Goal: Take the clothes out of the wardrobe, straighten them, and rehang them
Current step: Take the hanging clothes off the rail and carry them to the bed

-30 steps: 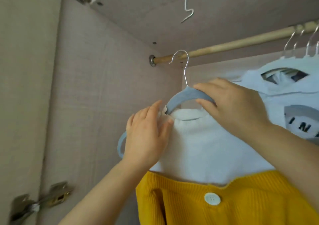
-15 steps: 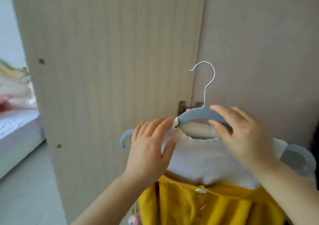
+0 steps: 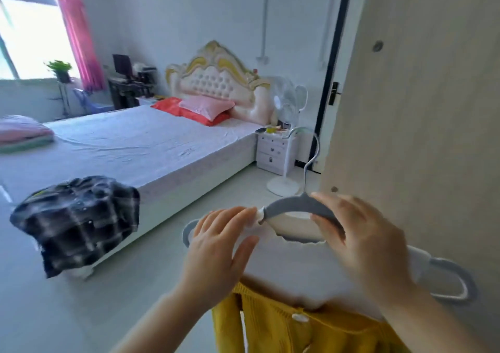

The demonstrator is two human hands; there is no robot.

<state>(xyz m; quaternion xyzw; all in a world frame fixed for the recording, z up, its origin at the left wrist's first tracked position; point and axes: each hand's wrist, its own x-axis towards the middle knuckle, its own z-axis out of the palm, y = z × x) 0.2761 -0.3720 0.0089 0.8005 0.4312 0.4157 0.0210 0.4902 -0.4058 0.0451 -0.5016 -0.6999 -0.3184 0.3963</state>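
The right hand (image 3: 370, 244) curls round the grey hanger (image 3: 295, 206) just below its hook. The left hand (image 3: 216, 252) pinches the shoulder of the white top (image 3: 292, 266) hanging there. A wardrobe door (image 3: 419, 109) stands right; a plaid garment (image 3: 78, 223) lies on the bed (image 3: 151, 147).

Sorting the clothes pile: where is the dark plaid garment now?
Head view, lower left: the plaid garment drapes over the near corner of the bed, left of the left hand.
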